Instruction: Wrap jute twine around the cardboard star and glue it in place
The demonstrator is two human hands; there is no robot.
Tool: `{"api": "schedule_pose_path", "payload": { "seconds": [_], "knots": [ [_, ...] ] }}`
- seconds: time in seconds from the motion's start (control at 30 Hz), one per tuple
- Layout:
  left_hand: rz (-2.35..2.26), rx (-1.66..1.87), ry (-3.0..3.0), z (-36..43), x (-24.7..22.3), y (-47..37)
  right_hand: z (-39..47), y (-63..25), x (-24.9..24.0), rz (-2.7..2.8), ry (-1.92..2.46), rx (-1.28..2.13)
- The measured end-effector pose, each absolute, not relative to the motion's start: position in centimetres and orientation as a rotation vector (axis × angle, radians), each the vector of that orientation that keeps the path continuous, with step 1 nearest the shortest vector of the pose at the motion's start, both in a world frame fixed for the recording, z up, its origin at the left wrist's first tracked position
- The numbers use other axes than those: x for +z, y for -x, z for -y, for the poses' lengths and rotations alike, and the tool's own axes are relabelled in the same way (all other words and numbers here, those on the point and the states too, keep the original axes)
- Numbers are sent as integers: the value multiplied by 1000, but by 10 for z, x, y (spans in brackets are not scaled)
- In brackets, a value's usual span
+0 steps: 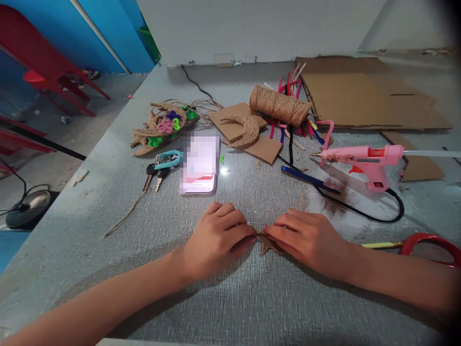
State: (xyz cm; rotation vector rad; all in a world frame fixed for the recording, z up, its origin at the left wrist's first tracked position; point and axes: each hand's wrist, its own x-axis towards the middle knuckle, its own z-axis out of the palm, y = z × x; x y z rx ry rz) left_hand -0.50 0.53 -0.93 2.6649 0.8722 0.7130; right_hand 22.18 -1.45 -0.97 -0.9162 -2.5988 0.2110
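- A loose strand of twine [124, 216] lies on the grey table [252, 298] at the far left, well apart from the hands.
- Keys [154, 174] with a teal clip sit just left of the phone [200, 164], which lies face up; behind them rests a twine ornament [162, 126] set with purple, pink and green curls.
- The left hand [218, 238] rests knuckles up on the table, fingers curled in, its fingertips pinching the left edge of the star [268, 244].
- The star (small, twine-wrapped, brown) lies flat on the table between the two hands, near the front edge, mostly hidden by fingers.
- The right hand [309, 238] mirrors the left, fingers bent and closed on the star's right edge.
- Behind the hands: a twine crescent [247, 129] on cardboard pieces [264, 146], a twine spool [279, 105] lying over coloured pipe cleaners [293, 81].
- A pink glue gun [363, 158] lies on its side to the right, its black cord looping beside it.
- Red-handled scissors [428, 245] lie at the right edge, just beside the right forearm.
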Motion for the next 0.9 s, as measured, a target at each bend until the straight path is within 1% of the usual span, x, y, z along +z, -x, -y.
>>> {"api": "schedule_pose_path", "payload": {
  "seconds": [0.33, 0.9],
  "knots": [
    [-905, 778, -2701, 2, -9, 3, 13, -223, -10, 2600, 906, 297],
    [-893, 748, -2821, 5, -10, 4, 11, -222, -10, 2589, 853, 336]
  ]
}}
